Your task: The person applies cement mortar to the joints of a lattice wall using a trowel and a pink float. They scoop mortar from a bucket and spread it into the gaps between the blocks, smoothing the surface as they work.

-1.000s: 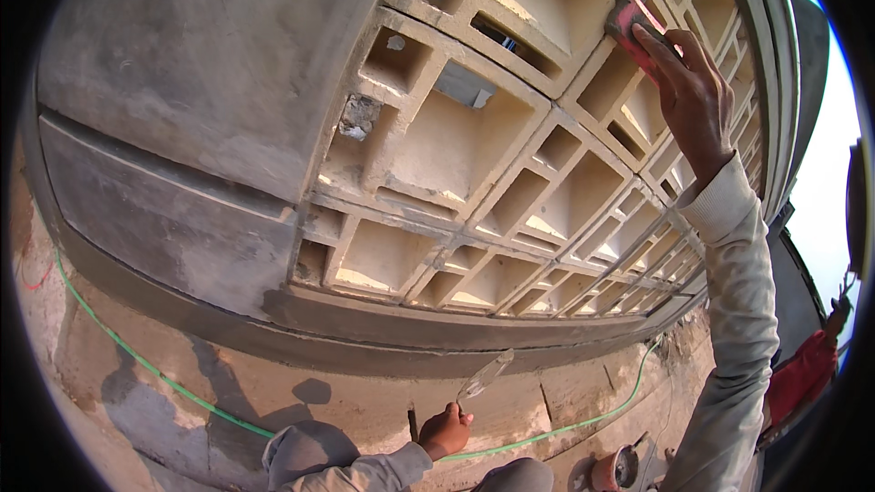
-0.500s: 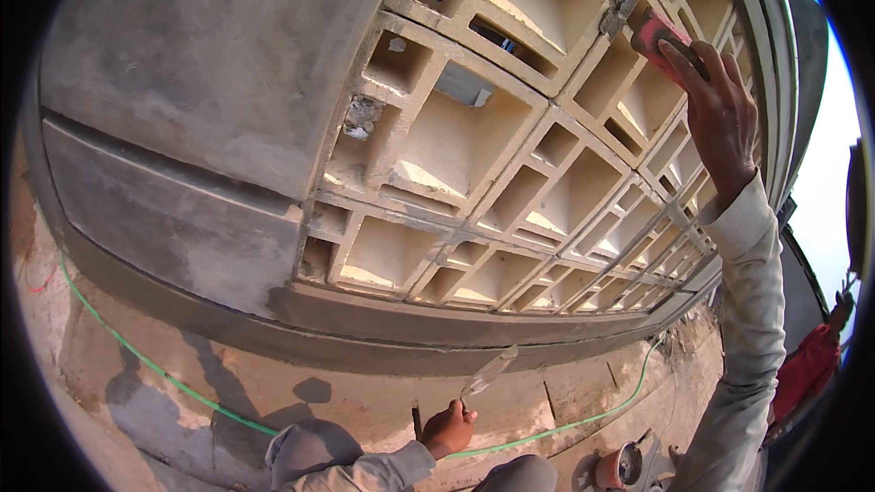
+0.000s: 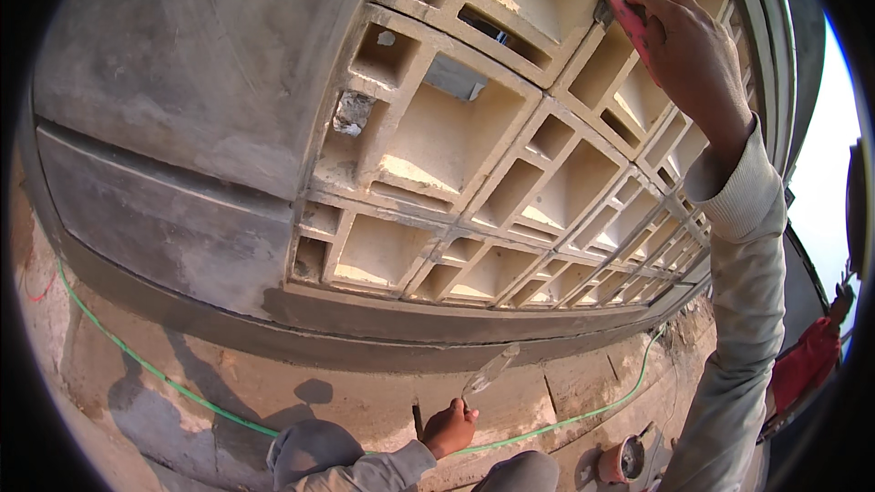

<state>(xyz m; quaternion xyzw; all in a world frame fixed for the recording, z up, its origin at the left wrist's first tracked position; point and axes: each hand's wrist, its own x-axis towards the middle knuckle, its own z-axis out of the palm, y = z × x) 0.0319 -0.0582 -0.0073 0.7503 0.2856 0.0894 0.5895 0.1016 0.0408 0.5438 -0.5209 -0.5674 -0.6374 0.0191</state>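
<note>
My right hand is raised at the upper right, its fingers closed round a flat pink pad, perhaps a sponge. The pad's tip meets the grey mortar joint between cream blocks of the openwork wall. Low in the middle, my left hand grips a small trowel. Its blade points up and right, over the ground by the wall's base. Most of the trowel's handle is hidden in the fist.
A green hose runs along the ground below the wall. Near my knees stands a reddish bucket with grey stuff inside. Smooth grey plaster covers the left wall. Another person in a red sleeve is at the far right.
My right hand has moved up and left with the pink pad, which has come onto the mortar joint. The left hand and trowel have stayed nearly still.
</note>
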